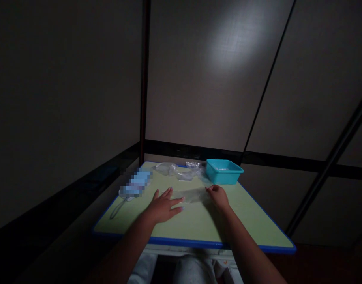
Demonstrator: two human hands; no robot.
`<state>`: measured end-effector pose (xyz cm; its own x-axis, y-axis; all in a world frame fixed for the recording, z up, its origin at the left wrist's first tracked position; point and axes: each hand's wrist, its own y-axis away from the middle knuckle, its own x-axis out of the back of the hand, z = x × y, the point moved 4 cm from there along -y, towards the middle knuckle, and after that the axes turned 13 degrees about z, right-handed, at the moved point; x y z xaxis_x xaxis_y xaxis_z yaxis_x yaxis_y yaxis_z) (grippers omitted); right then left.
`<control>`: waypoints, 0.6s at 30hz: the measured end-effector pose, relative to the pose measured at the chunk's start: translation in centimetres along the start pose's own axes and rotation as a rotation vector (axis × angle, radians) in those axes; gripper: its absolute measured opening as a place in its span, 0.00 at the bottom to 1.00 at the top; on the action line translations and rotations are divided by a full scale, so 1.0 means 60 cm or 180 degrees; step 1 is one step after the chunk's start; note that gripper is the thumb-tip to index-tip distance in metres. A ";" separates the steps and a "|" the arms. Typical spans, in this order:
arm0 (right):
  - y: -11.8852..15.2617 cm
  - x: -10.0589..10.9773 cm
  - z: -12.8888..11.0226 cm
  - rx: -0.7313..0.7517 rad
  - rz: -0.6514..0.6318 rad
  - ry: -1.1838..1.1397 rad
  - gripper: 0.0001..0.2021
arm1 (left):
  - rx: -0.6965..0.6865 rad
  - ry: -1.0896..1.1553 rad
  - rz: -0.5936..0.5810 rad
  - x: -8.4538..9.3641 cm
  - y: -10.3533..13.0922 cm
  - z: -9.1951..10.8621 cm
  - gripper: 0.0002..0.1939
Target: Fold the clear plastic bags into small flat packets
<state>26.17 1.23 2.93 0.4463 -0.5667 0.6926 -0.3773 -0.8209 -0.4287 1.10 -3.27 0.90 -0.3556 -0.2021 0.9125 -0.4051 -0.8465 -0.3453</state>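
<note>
A clear plastic bag [194, 195] lies flat on the pale green table [192, 227], stretched between my two hands. My left hand [165, 206] rests with its fingers spread over the bag's left end. At the other end, my right hand [218, 196] pinches the bag's edge between thumb and fingers, slightly above the tabletop. Behind them lie several crumpled clear plastic bags [166, 169]. A turquoise plastic basket [222, 177] stands just beyond my right hand, with something clear and shiny inside that I cannot make out.
On the table's left side lies a blurred-out light blue object [138, 182] with a grey strap [117, 209]. The table has a raised-looking blue edge [183, 242]. Dark panelled walls [195, 98] stand close behind and to the left. My legs are under the near edge.
</note>
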 end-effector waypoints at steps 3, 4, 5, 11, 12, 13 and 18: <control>-0.008 0.000 -0.007 -0.0007 -0.0043 -0.0333 0.13 | 0.0010 0.0012 -0.0009 0.000 0.000 0.000 0.29; -0.011 -0.001 -0.009 -0.0009 -0.0052 -0.0439 0.13 | 0.0007 0.0015 -0.0008 0.000 0.000 0.000 0.29; -0.013 -0.002 -0.012 -0.0008 -0.0061 -0.0544 0.14 | 0.0000 0.0017 -0.0009 0.000 0.000 0.000 0.29; -0.019 -0.007 -0.041 0.0071 -0.0128 -0.1133 0.15 | -0.0020 -0.0054 -0.0017 0.005 0.002 0.001 0.29; -0.019 -0.007 -0.049 0.0086 -0.0143 -0.1209 0.15 | -0.0029 -0.0069 -0.0022 0.006 0.002 0.002 0.29; -0.018 -0.006 -0.057 0.0098 -0.0159 -0.1273 0.15 | -0.0036 -0.0080 -0.0027 0.006 0.003 0.002 0.29; -0.017 -0.004 -0.097 0.0089 -0.0214 -0.1401 0.13 | -0.0028 -0.0075 -0.0005 0.009 0.004 0.005 0.28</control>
<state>21.70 2.61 6.58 0.7743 -0.4829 0.4090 -0.3162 -0.8551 -0.4109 1.06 -3.71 1.35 -0.3349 -0.2124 0.9180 -0.4131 -0.8425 -0.3456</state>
